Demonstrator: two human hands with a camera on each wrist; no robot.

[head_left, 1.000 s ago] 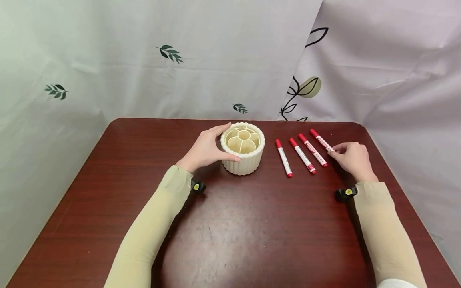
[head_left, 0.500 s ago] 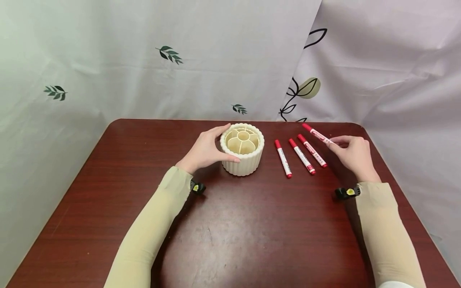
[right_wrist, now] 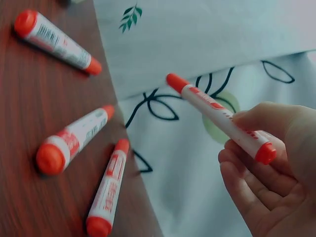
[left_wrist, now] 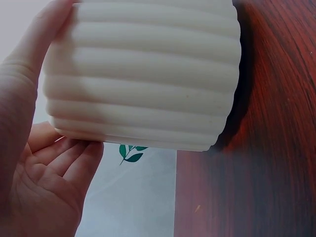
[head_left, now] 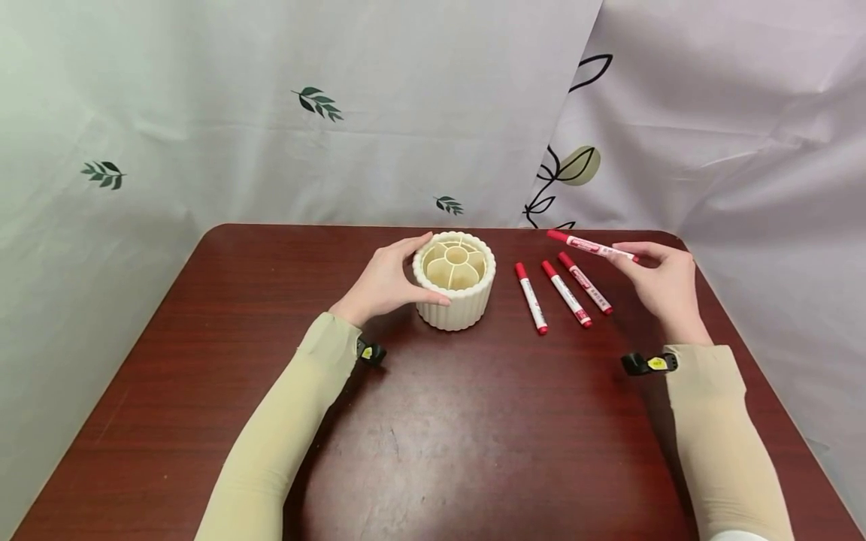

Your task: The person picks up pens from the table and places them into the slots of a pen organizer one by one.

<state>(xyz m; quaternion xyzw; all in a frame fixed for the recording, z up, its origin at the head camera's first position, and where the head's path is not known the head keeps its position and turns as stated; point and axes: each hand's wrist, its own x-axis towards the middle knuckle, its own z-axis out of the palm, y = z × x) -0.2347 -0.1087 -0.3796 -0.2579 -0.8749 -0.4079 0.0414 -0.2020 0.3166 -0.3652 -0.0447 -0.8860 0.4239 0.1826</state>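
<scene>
A round cream pen holder [head_left: 455,309] with ribbed sides and several compartments stands on the table. My left hand [head_left: 380,281] holds it from the left, thumb along the near side and fingers around the far rim. In the left wrist view the ribbed wall [left_wrist: 148,74] fills the space beside the thumb. My right hand [head_left: 668,289] pinches a white marker with red ends [head_left: 587,245] between thumb and fingers. It is raised off the table, red cap pointing left. Between the holder and this hand lie three similar markers: one [head_left: 532,302], another [head_left: 567,294] and a third [head_left: 587,285].
The dark red wooden table [head_left: 473,421] has a rounded far edge just behind the holder. Pale cloth with leaf prints [head_left: 379,150] hangs behind and at both sides. Each wrist wears a small black camera.
My right hand has lifted the rightmost marker from the table and moved it up and to the left, turning it closer to level. The left hand and the pen holder have stayed put.
</scene>
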